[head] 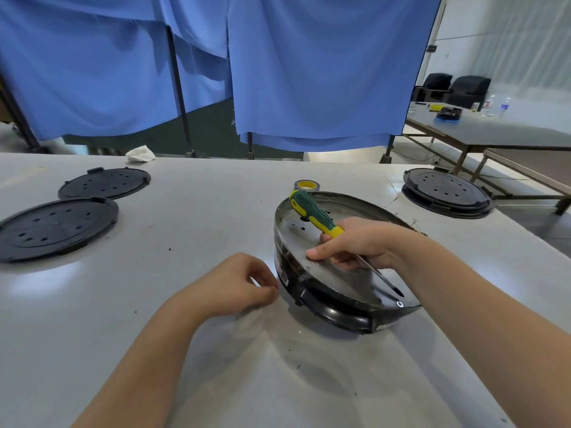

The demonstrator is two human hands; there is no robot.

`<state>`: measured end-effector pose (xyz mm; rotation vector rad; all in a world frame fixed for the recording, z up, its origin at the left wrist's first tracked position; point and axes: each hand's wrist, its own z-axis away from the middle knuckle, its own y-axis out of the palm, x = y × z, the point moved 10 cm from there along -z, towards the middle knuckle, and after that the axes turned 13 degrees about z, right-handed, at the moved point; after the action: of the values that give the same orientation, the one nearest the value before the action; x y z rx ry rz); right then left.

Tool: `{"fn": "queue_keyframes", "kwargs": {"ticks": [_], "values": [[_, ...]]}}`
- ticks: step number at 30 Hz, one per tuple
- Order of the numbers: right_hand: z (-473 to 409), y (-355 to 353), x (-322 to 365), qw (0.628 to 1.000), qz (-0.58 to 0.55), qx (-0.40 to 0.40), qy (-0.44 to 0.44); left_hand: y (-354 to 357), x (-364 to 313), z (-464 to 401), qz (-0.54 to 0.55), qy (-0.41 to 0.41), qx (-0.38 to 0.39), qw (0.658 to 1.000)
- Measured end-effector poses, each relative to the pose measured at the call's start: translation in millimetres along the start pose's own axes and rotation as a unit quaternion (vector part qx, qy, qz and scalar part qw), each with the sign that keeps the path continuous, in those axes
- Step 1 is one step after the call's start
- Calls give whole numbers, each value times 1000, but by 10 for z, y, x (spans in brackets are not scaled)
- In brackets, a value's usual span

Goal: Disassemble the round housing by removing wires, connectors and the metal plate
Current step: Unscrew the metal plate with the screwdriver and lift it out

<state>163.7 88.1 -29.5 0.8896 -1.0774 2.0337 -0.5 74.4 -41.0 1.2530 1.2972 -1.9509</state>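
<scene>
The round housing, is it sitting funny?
Yes. The round housing is tilted, its left edge up off the table. The right hand rests on its metal plate, holding a screwdriver.

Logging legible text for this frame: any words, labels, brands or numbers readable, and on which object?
None can be read.
Sticker on the round housing's black side wall, near the left hand: red and white marks, too blurred to read.
Labels on the water bottles on the far table: too small to read.
Screwdriver in the right hand: no print visible on its handle.
Black perforated discs: no markings visible.
</scene>
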Motion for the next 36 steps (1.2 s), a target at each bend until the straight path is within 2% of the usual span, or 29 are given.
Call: {"fn": "queue_keyframes", "kwargs": {"ticks": [3, 6, 9, 12, 21, 24, 26, 32, 36], "values": [[-14, 26, -13, 1000, 6, 2, 4, -404, 2, 40, 100, 9, -99, 990], [-31, 114, -44, 999, 25, 16, 12, -724, 0, 119, 198, 49, -208, 956], [-47, 183, -78, 998, 50, 20, 20, -818, -63, 183, 281, 103, -254, 920], [-63, 227, -68, 998, 54, 18, 20, -817, -146, 223, 306, 138, -263, 905], [83, 125, 164, 993, 86, -78, 8, -417, -498, 281, 180, 214, -240, 930], [285, -112, 319, 967, 182, -177, -11, -405, -536, 332, 158, 220, -256, 928], [434, -171, 417, 956, 199, -215, -33, -394, -584, 389, 147, 230, -267, 924], [713, 49, 572, 967, 149, -174, -110, -180, -861, 531, 60, 320, -252, 911], [750, 21, 542, 958, 173, -198, -112, -60, -1036, 611, -32, 389, -252, 886]]}}
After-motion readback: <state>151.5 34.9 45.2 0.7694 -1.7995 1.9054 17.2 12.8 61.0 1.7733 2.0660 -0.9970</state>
